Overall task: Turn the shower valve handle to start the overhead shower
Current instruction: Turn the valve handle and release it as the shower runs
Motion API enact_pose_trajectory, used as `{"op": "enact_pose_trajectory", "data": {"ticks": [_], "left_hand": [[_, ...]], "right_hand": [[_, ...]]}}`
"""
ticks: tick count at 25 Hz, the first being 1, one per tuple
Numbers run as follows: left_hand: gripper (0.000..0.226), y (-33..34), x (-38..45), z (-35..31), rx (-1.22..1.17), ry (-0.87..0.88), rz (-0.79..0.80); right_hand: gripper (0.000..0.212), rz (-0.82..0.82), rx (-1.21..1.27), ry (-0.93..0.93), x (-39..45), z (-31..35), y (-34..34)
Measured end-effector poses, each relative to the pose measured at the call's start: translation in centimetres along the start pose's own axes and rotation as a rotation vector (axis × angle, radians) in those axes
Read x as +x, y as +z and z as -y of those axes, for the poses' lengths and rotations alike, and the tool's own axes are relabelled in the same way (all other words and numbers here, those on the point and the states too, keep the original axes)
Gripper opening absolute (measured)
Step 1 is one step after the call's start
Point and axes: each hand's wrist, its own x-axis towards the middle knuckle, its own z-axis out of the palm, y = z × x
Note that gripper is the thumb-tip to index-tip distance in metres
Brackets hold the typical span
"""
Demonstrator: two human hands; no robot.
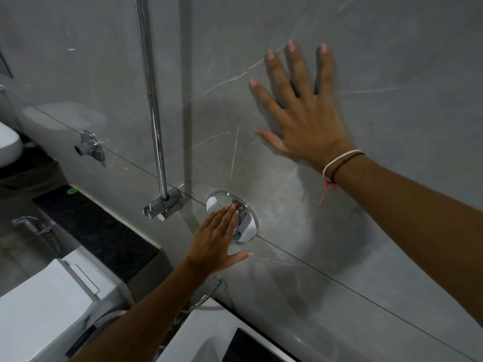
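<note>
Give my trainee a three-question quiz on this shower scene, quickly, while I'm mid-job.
1. True or false: the right hand lies flat on the grey wall, fingers spread.
2. Which hand is at the chrome valve handle? A) left hand B) right hand C) neither
3. Fill in: the chrome riser pipe ends in a clamp bracket to the ____ of the round valve plate in the image.

Key: 1 true; 2 A; 3 left
</note>
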Motion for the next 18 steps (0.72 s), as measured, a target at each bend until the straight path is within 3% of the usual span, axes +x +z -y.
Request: {"op": "enact_pose_trajectory", "data": {"ticks": [6,14,18], "left_hand": [[0.107,0.3,-0.1,0.0,0.05,-0.005,0.03],[0.111,-0.6,0.2,-0.3,0.153,-0.068,0.226],[0.108,-3.1,0.1,-1.1,0.171,-0.12,0.2]], "right_hand": [[0.095,-0.025,-0.01,0.003,0.0,0.0,0.3],[0.094,-0.026,-0.015,0.004,0.1,0.0,0.4],[0.094,-0.048,0.027,0.004,0.2,0.0,0.3]]}}
